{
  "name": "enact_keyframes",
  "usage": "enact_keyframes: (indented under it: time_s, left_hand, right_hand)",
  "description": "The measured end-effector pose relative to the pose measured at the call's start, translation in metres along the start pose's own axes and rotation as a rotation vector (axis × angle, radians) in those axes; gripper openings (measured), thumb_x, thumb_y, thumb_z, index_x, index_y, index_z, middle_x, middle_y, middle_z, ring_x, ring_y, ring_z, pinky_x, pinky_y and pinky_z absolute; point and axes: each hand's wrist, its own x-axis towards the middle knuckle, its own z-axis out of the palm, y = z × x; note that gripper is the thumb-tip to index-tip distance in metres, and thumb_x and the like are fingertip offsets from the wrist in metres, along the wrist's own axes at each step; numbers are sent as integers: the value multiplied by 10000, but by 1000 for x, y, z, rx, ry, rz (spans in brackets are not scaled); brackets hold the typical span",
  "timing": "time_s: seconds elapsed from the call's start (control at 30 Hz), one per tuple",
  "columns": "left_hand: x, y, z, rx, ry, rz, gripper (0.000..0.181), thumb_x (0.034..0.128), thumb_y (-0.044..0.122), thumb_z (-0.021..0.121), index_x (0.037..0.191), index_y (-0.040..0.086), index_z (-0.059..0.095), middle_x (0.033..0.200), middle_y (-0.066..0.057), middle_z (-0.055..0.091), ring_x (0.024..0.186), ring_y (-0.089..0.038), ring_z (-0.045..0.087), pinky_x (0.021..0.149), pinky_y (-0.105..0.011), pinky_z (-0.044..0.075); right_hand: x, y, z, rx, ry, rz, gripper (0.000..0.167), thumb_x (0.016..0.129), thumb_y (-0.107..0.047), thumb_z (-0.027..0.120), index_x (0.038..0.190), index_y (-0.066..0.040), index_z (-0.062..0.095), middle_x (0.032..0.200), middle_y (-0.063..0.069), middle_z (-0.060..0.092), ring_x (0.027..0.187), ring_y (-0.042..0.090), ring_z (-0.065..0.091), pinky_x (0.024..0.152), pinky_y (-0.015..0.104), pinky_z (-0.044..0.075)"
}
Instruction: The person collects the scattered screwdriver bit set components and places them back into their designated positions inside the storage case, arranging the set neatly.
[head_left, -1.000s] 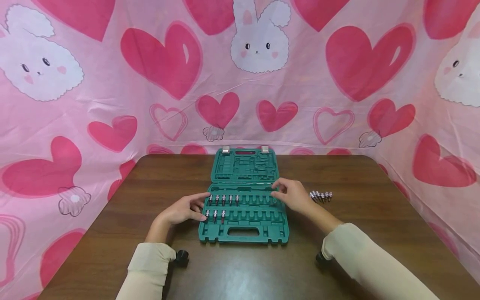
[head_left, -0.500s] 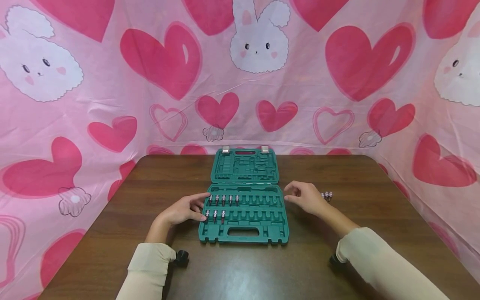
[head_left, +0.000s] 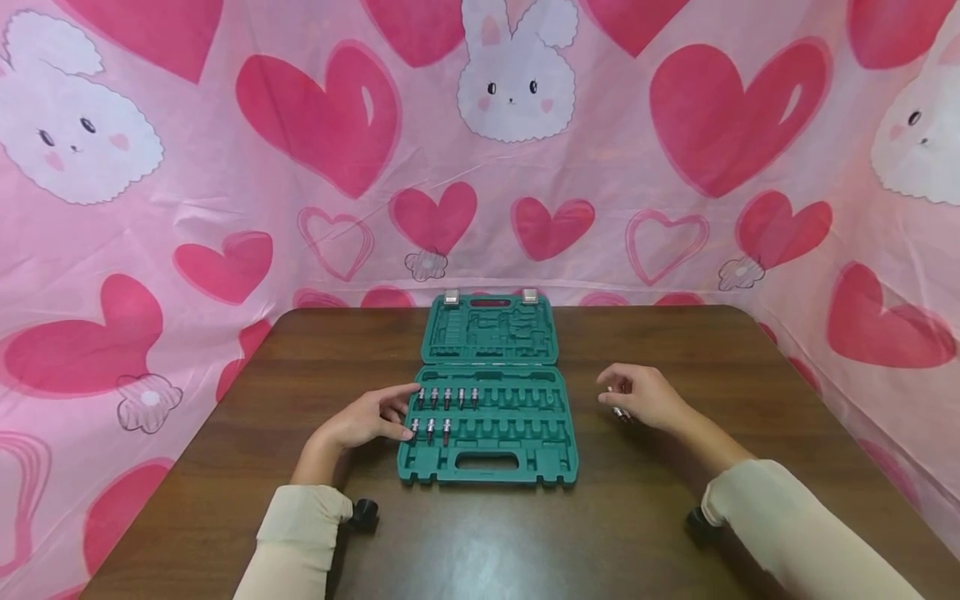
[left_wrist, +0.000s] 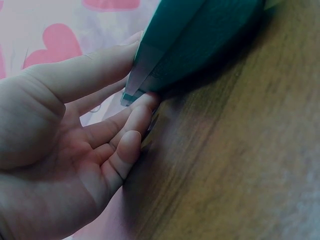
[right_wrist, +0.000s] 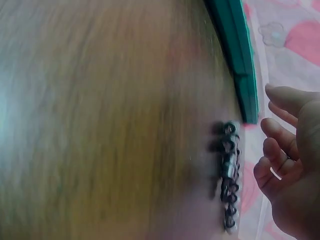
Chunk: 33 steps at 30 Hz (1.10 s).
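A green tool case lies unfolded on the table, lid at the back. Short chrome bit sockets fill the left slots of its two rows; the other slots are bare. My left hand holds the case's left edge. In the left wrist view, the thumb reaches over the rim, and lower fingers bend against its side. Right of the case, my right hand hovers over loose bit sockets, mostly hidden beneath it. These sockets lie in a line in the right wrist view; the hand's loosely bent fingers hold nothing.
A brown wooden table carries everything. Pink cloth with hearts and rabbits hangs behind and along both sides. The upright case lid stands near the table's back edge.
My right hand has moved right, from the case's upper right slots to above the loose sockets. My left hand stays on the case edge, and the socketed slots look the same.
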Motion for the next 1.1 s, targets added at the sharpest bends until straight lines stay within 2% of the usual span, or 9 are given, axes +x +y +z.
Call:
enact_keyframes:
  time_s: [0.17, 0.6, 0.87, 1.1]
  left_hand:
    - [0, 1, 0, 2, 2, -7, 767, 809, 152, 800, 1473, 82, 421, 1099, -133, 571, 921, -259, 545, 773, -355, 509]
    - [0, 2, 1, -3, 7, -12, 768, 809, 159, 800, 1475, 92, 423, 1110, -130, 569, 931, -258, 549, 777, -351, 512]
    - [0, 1, 1, -13, 12, -19, 766, 809, 153, 800, 1475, 99, 425, 1110, -132, 567, 930, -258, 550, 784, -352, 509]
    - [0, 0, 1, -12, 13, -21, 764, 809, 160, 799, 1473, 94, 426, 1108, -132, 568, 924, -258, 552, 785, -355, 510]
  right_hand:
    - [-3, 8, -6, -1, -15, -17, 196, 827, -127, 784, 1000, -83, 704, 713, -55, 551, 652, 145, 517, 572, 289, 446]
    - [-15, 23, -19, -35, -128, 4, 191, 828, -92, 767, 1007, -107, 703, 723, -53, 553, 647, 131, 495, 569, 281, 423]
    - [-20, 27, -28, -69, -162, -13, 171, 827, -72, 762, 976, -135, 707, 721, -72, 548, 656, 118, 480, 584, 288, 409]
    - [-25, 30, -28, -76, -167, 5, 172, 827, -36, 744, 965, -131, 706, 727, -70, 555, 659, 117, 488, 592, 286, 410]
